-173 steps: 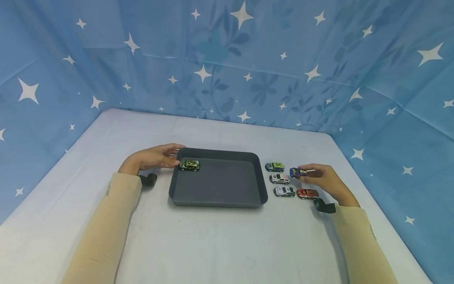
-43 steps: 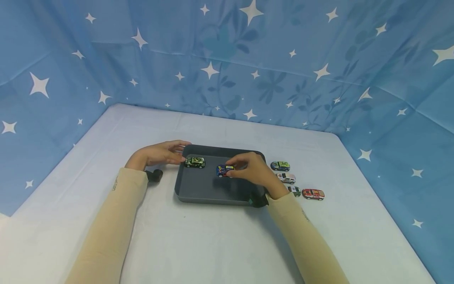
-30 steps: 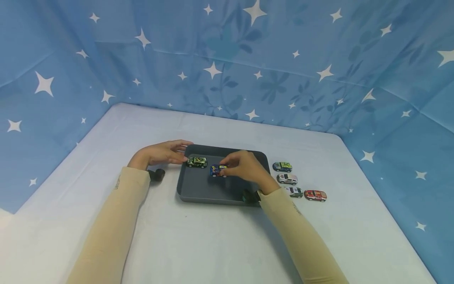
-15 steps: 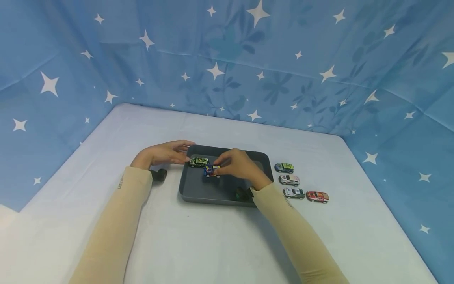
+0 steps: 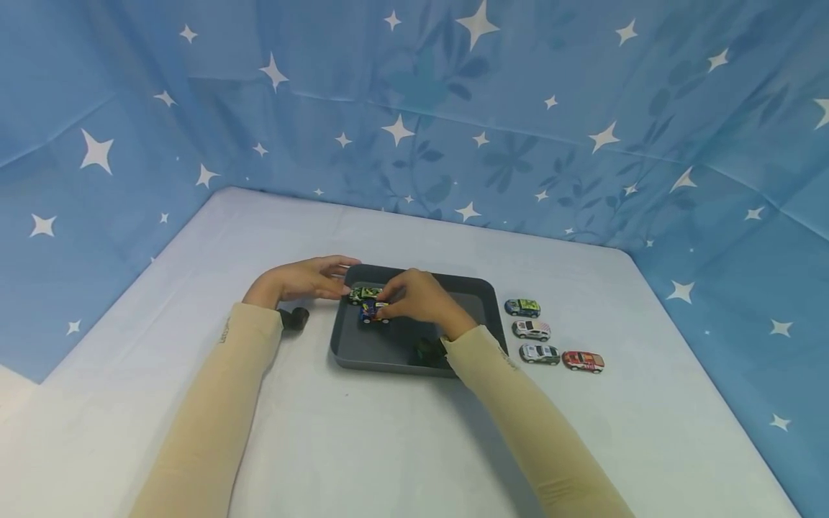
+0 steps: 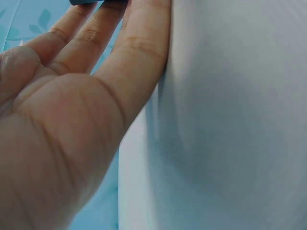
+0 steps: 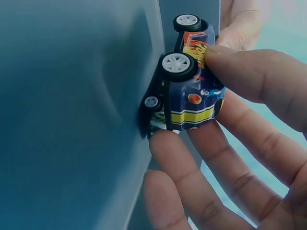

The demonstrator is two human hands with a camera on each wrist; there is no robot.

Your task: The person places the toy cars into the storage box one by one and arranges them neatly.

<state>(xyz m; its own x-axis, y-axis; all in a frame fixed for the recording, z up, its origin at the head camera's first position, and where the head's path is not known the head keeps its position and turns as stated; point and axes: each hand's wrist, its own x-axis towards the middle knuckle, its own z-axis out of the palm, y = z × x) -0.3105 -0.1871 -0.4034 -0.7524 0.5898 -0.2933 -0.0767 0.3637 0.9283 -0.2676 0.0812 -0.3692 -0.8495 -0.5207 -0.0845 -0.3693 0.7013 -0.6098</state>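
Observation:
Inside a dark grey tray [image 5: 372, 349], my right hand [image 5: 417, 296] pinches a blue toy car [image 5: 372, 312] between thumb and fingers. In the right wrist view this toy car [image 7: 192, 96] shows white-spoked wheels, a yellow stripe and flame-like colours; the thumb presses its side. Right behind it sits a green camouflage toy car [image 5: 365, 295], partly covered by the right fingers. My left hand [image 5: 304, 279] rests against the tray's left rim, fingers extended near its back corner. The left wrist view shows these fingers reaching a dark edge.
Right of the tray, on the white table [image 5: 311, 446], stand a blue-green toy car [image 5: 522, 308], a white one [image 5: 532, 330], a white-and-green one [image 5: 540, 354] and a red one [image 5: 583, 361]. A blue star-patterned curtain [image 5: 291, 158] hangs behind.
My right hand has carried the blue toy car from the group on the right, over the tray, to just in front of the green camouflage car. My left hand stays at the tray's left rim.

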